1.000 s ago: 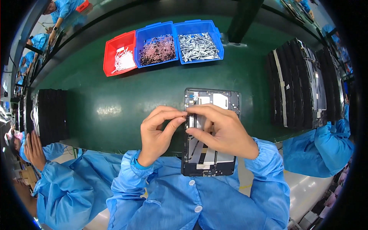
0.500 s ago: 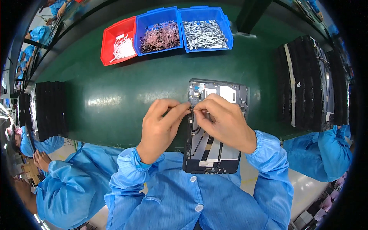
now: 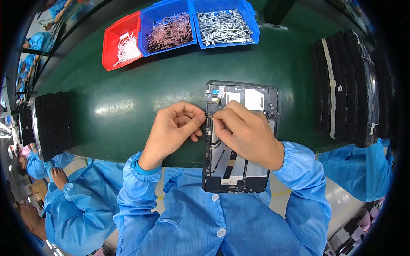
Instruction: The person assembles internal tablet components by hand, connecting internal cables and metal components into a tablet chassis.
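An opened tablet housing (image 3: 257,170), dark-framed with pale panels and thin cables inside, lies near the table's front edge, slightly right of centre. At its left rim, my left hand (image 3: 170,130) has thumb and index finger brought together, the other fingers curled. My right hand (image 3: 250,136) reaches over the housing from the right, its thumb and index finger pinched just inside that same rim. The two sets of fingertips are a small gap apart. Whatever sits in either pinch is too small to make out. The right hand covers the middle of the housing.
At the back of the green table (image 3: 128,91) stand a red bin (image 3: 109,51) of white strips, a blue bin (image 3: 147,17) of pinkish-black parts and a blue bin (image 3: 252,21) of silvery pieces. Black stacks stand left (image 3: 53,123) and right (image 3: 348,89). Co-workers sit on both sides.
My left hand has drawn slightly left and rolled, its fingers curling more, so the fingertips are farther apart. The right hand stays pinched over the housing. The whole view has shifted a little.
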Tool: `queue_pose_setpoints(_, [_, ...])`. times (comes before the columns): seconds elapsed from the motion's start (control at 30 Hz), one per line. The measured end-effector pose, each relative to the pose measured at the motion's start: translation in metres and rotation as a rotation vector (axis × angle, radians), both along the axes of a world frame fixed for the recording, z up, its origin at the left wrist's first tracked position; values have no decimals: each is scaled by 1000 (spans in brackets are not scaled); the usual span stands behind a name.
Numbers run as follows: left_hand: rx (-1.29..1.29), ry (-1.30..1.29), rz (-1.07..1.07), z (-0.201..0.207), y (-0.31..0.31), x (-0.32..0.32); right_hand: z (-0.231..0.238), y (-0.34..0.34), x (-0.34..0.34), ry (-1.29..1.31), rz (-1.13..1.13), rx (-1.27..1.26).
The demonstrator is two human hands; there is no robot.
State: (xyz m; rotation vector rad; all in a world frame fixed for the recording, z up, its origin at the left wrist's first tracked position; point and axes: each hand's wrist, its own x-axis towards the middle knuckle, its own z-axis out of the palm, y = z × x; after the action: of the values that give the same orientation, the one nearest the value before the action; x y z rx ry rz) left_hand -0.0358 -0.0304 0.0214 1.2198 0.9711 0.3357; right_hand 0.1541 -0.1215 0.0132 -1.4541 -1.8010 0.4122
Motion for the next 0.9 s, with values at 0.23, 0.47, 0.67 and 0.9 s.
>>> queue_pose_setpoints(0.23, [4, 15, 0, 1, 0, 3, -1, 1, 1, 23, 8, 20])
queue_pose_setpoints(0.47, [34, 25, 9, -1, 0, 4, -1, 1, 2, 17, 15, 25])
queue_pose_setpoints(0.67, [40, -2, 15, -2, -1, 5, -1, 0, 2, 15, 16, 24])
queue_pose_setpoints(0.9, [60, 18, 32, -4, -5, 6, -1, 0, 1, -1, 18, 61])
